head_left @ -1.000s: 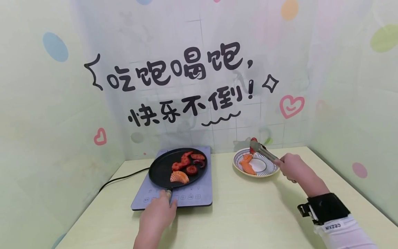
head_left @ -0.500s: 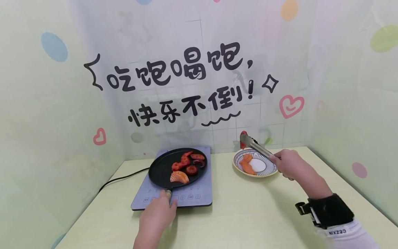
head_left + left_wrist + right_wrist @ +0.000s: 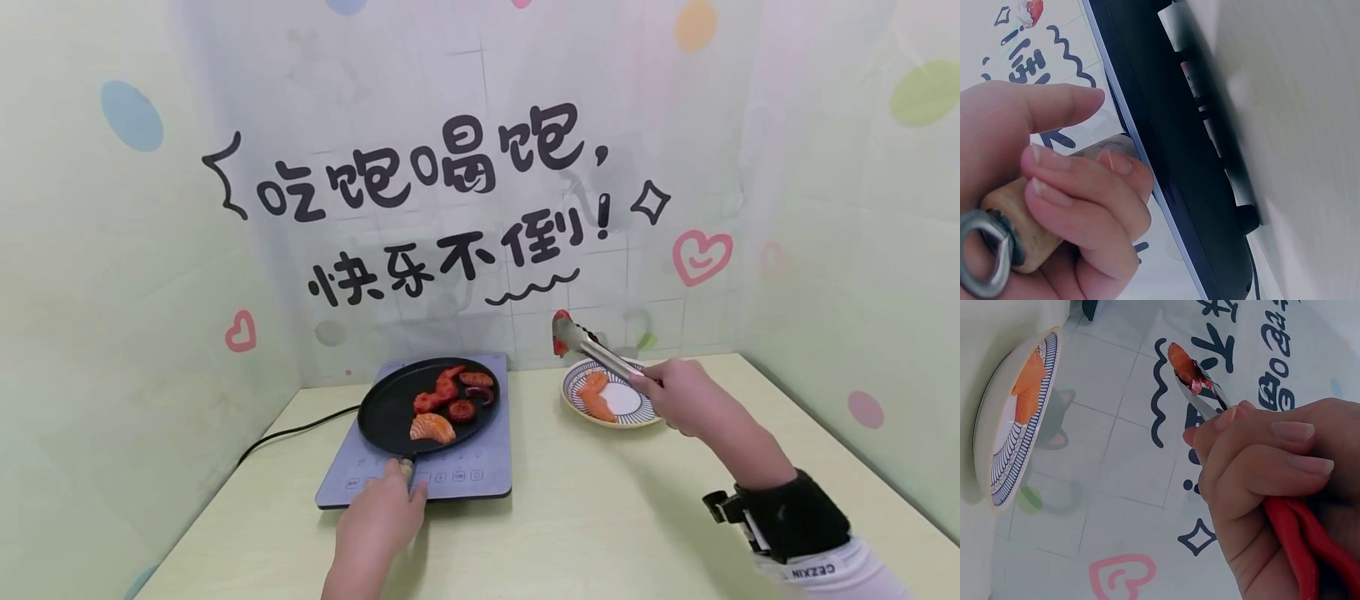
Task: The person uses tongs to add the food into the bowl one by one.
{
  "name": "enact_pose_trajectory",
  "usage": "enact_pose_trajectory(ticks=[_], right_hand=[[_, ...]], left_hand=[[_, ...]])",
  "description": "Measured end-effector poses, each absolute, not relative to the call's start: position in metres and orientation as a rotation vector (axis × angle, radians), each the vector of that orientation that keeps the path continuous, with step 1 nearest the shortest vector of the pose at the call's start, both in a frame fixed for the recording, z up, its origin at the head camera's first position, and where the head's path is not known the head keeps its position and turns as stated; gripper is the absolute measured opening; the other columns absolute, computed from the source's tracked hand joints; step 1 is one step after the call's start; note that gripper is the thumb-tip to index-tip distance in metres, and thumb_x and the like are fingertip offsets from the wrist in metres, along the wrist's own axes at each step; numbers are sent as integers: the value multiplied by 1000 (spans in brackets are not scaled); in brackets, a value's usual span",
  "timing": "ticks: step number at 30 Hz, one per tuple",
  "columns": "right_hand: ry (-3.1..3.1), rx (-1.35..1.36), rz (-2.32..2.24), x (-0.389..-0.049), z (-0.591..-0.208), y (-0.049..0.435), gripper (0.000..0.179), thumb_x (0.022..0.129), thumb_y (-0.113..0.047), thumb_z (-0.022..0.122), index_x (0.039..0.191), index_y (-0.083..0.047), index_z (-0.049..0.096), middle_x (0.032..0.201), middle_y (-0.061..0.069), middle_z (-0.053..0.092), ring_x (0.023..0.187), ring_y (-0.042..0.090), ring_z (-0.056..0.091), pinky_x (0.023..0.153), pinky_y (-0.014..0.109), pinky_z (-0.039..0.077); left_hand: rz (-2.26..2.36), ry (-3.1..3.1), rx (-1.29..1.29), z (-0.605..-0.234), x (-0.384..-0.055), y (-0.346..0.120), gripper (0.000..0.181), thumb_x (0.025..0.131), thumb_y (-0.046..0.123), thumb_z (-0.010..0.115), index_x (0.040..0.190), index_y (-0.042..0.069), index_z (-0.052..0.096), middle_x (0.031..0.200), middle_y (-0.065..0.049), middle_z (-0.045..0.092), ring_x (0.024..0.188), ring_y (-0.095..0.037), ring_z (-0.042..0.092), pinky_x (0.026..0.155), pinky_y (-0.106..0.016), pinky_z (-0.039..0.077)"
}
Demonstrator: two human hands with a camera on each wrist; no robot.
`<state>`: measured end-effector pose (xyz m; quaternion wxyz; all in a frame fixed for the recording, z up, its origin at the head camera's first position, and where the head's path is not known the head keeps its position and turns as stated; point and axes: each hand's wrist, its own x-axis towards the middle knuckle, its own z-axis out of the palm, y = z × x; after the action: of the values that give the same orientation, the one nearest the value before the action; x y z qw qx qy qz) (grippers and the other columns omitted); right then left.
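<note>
The left hand (image 3: 381, 508) grips the wooden handle (image 3: 1041, 231) of a round black frying pan (image 3: 388, 408); in the left wrist view its fingers curl round the handle. In the pan lie a red chicken-wing-like piece (image 3: 442, 387), an orange slice with pale lines (image 3: 432, 427) and several other red food pieces. The right hand (image 3: 690, 396) holds metal tongs (image 3: 609, 360) with red grips (image 3: 1291, 544). Pinched in the tongs' tips is a reddish food piece (image 3: 1180, 362), raised above the far-left rim of a patterned plate (image 3: 637, 410). Orange salmon-like slices (image 3: 598, 404) lie on that plate.
Beneath the pan is a flat induction cooker (image 3: 480, 490), with a black cord (image 3: 300, 427) running left from it. Pale printed walls (image 3: 420, 333) close in the table (image 3: 570, 517) at the back and both sides.
The right hand has carried the tongs and the reddish food piece up and leftward from over the plate. The left hand and pan have stayed in place.
</note>
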<state>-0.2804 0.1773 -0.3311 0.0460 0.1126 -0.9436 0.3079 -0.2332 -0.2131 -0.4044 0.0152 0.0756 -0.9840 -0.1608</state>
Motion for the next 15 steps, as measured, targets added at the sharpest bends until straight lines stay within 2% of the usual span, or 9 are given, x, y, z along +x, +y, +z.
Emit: enact_pose_trajectory(ticks=[2, 7, 15], right_hand=[[-2884, 369, 918, -279, -331, 174, 29, 111, -21, 54, 99, -1, 71, 61, -1, 44, 53, 13, 44, 53, 29, 38], [-2884, 424, 868, -276, -332, 166, 31, 110, -21, 55, 88, -5, 70, 60, -2, 43, 54, 13, 42, 54, 29, 37], [-2792, 511, 805, -271, -336, 154, 28, 107, -17, 61, 82, -7, 70, 62, -3, 43, 56, 13, 40, 55, 27, 35]], left_hand=[[-503, -3061, 236, -404, -233, -213, 70, 105, 36, 64, 154, -10, 43, 135, -35, 66, 114, -49, 70, 82, -62, 59], [-507, -3058, 234, -405, -233, -213, 71, 105, 36, 63, 155, -10, 42, 136, -36, 65, 117, -51, 69, 84, -63, 58], [-511, -3049, 229, -406, -233, -214, 70, 104, 36, 64, 153, -10, 44, 132, -34, 68, 107, -43, 72, 77, -59, 58]])
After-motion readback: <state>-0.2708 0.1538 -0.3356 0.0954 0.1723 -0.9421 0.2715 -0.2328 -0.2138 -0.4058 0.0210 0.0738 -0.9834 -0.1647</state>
